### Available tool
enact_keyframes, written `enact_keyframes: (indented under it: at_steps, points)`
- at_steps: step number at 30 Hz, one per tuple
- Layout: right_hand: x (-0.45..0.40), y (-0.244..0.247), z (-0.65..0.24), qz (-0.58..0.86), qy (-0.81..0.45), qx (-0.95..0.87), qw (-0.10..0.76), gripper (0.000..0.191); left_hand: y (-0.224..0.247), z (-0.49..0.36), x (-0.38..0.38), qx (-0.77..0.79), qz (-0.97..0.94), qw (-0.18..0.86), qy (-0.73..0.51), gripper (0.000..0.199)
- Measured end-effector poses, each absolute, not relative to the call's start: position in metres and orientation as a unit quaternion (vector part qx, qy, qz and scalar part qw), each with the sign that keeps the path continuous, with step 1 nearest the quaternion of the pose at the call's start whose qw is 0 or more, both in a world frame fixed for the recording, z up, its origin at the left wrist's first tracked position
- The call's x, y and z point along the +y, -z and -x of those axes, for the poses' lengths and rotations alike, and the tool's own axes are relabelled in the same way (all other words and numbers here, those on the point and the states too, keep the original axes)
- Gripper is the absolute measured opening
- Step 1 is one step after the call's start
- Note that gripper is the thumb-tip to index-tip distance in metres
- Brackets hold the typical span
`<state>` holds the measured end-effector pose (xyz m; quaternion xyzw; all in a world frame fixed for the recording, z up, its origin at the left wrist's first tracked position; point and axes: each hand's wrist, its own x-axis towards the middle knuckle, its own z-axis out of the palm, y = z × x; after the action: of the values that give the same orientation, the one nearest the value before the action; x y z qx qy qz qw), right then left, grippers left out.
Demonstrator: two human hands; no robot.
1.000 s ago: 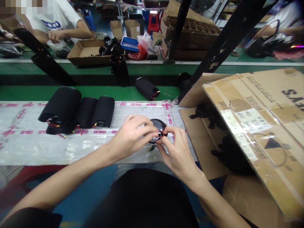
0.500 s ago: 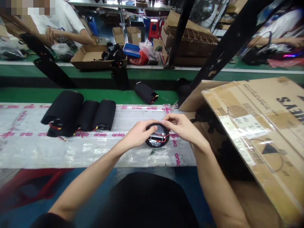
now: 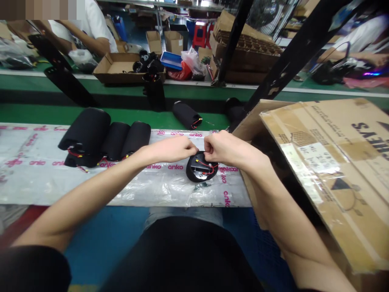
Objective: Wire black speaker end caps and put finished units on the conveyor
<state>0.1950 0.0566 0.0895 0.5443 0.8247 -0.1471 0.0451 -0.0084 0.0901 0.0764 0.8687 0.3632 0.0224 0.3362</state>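
A black speaker-like cylinder (image 3: 201,172) stands on end in front of me, its round top showing a dark inner plate, red wires and a yellow connector. Soft-looking black cloth wraps its rim. My left hand (image 3: 182,148) is closed in a pinch at the far left of that rim. At the far right, my right hand (image 3: 217,147) pinches too, its fingers curled in. Both seem to grip the cloth edge, though the fingertips are partly hidden. To the left lie several cloth-covered cylinders (image 3: 86,132) with wires at their ends.
Clear plastic with pink lettering (image 3: 170,188) covers the bench. A large cardboard box (image 3: 331,162) stands close at right. Another black cylinder (image 3: 187,114) lies on the green surface (image 3: 164,121) beyond. Dark slanted posts (image 3: 285,61) rise behind. Co-workers sit across the bench.
Both hands have moved to the far rim and closed into pinches; my left thumb has left the cylinder's top. Dark cloth now shows more around the rim. The view has shifted slightly.
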Motion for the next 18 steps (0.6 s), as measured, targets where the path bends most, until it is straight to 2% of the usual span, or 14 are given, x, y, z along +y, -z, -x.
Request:
enact_keyframes:
  at_steps: [3, 6, 11, 13, 15, 18]
  points:
    - [0.056, -0.09, -0.193, -0.539, 0.122, 0.831, 0.06, 0.009, -0.086, 0.001, 0.094, 0.322, -0.897, 0.296, 0.059, 0.034]
    - [0.053, -0.09, -0.193, -0.542, 0.099, 0.832, 0.065, 0.009, -0.093, -0.007, 0.096, 0.284, -0.92, 0.258, 0.076, 0.031]
    - [0.036, -0.086, -0.191, -0.554, 0.087, 0.827, 0.049, 0.018, -0.112, -0.031, 0.096, 0.312, -0.914, 0.201, 0.162, 0.026]
    - [0.028, -0.083, -0.192, -0.57, 0.084, 0.817, 0.025, 0.023, -0.118, -0.043, 0.091, 0.334, -0.907, 0.171, 0.191, 0.018]
    - [0.022, -0.082, -0.197, -0.586, 0.095, 0.805, -0.011, 0.024, -0.119, -0.052, 0.084, 0.356, -0.91, 0.132, 0.167, 0.008]
    - [0.015, -0.08, -0.208, -0.585, 0.168, 0.791, -0.055, 0.025, -0.114, -0.052, 0.077, 0.366, -0.919, 0.109, 0.1, 0.008]
